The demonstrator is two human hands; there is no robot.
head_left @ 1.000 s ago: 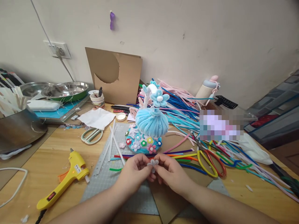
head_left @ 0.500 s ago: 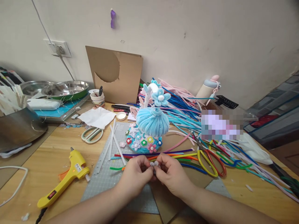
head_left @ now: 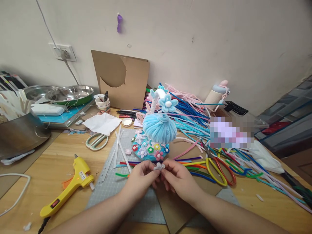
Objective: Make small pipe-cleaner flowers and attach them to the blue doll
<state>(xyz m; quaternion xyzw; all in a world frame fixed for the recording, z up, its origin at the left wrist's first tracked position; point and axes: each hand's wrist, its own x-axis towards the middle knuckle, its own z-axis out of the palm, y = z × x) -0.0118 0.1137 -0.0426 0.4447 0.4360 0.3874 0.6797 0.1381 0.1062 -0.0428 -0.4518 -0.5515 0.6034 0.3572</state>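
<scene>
Between my fingertips is a small pale grey-white flower [head_left: 159, 166] that looks bent from pipe cleaner, with rounded petal loops. My left hand [head_left: 142, 177] pinches it from the left, and my right hand [head_left: 179, 178] pinches it from the right. The lower part of the flower is hidden by my thumbs. Just beyond my hands stands a light blue fuzzy lamp-shaped craft [head_left: 159, 128], its shade hanging from a white curved stem with blue flowers. Its round base [head_left: 149, 157] carries several small coloured flowers.
A yellow hot glue gun [head_left: 73, 187] lies at left, near green-handled scissors [head_left: 97, 142]. White glue sticks [head_left: 123, 151] rest on the grey cutting mat [head_left: 143, 211]. Red-and-yellow-handled scissors [head_left: 220, 170] and piled pipe cleaners [head_left: 192, 110] lie at right. Cardboard [head_left: 136, 81] leans against the wall.
The flower shows more of its petals above my fingertips and has shifted slightly left and up. Both hands still pinch it. The whole view has shifted slightly.
</scene>
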